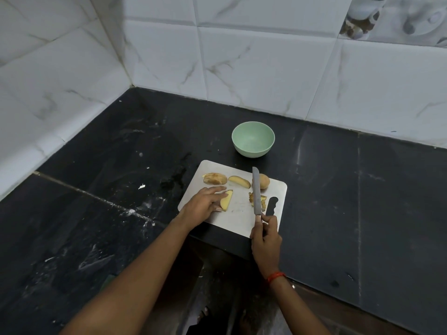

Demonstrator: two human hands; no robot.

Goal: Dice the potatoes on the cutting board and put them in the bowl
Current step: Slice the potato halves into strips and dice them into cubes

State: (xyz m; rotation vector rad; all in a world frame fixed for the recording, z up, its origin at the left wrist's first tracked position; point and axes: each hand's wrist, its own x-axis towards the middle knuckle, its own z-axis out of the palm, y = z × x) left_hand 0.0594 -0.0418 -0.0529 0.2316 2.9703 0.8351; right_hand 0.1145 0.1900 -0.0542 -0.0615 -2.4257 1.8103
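My left hand [205, 203], fingers [216, 189] straight, presses a potato wedge [227, 201] near the cutting board's [238, 222] left edge; my right hand [264, 240] grips the knife [257, 192]. Best tuck fingertips back, slice evenly; the bowl [253, 139] sits beyond.

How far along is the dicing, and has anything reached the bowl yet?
Done: large potato pieces lie cut on the cutting board, with one small chopped pile under the knife. In hand: right hand grips the knife, left hand rests on a wedge. Left: dicing the big pieces; the green bowl is empty.
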